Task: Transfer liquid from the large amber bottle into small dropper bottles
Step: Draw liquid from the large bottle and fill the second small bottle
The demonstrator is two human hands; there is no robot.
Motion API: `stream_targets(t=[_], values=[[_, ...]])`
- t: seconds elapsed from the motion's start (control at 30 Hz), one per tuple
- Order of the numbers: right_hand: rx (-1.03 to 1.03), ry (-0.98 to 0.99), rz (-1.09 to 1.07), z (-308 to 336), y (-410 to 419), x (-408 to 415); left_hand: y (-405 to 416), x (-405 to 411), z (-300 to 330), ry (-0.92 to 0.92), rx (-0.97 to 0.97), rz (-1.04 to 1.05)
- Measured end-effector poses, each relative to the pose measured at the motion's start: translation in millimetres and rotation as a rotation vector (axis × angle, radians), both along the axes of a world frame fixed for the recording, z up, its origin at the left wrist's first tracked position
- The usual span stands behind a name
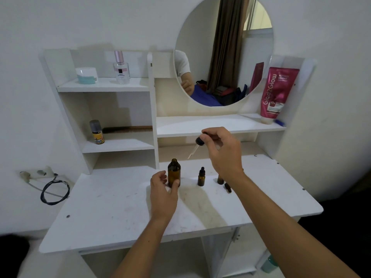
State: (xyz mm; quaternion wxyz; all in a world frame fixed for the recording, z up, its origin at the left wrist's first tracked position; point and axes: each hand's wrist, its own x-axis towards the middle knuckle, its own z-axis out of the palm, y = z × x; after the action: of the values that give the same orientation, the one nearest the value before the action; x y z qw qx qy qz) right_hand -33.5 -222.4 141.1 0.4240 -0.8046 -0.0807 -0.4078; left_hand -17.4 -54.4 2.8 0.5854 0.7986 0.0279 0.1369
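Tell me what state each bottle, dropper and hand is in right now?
Large amber bottle: upright, uncapped, steadied by the left hand.
Left hand: wrapped loosely around the bottle's base.
Right hand: raised, fingers pinching a dropper.
Dropper: out of any bottle, tip angled down-left.
Small dropper bottle: upright, capped.
Second small bottle: mostly hidden behind the right wrist.
Loose dropper cap: lying on the table.
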Motion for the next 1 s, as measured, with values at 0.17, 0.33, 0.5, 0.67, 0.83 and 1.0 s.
stream_targets(t=[0.17, 0.33, 0.5, 0.67, 0.83, 1.0], values=[[0.088, 0.075, -0.072, -12.5, -45.5, -20.7, -18.1, -21.1, 1.8, -0.072, -0.101, 0.066], [0.142, 0.13, -0.138, -24.6, -79.3, -34.2, -65.7, -46.8, 1.1, -0.071, -0.088, -0.152], [0.148, 0.143, -0.16, -32.0, -95.2, -35.3, -109.7, -48.2, -3.9, -0.037, 0.084, -0.278], [0.131, 0.126, -0.167, -39.7, -100.5, -27.4, -131.5, -36.8, -9.3, 0.01, 0.16, -0.258], [0.114, 0.12, -0.125, -47.2, -101.7, -18.4, -142.7, -26.5, -6.0, 0.011, 0.227, -0.23], [0.061, 0.144, -0.089, -51.3, -99.6, -11.3, -150.8, -11.0, -4.5, -0.01, 0.26, -0.215]])
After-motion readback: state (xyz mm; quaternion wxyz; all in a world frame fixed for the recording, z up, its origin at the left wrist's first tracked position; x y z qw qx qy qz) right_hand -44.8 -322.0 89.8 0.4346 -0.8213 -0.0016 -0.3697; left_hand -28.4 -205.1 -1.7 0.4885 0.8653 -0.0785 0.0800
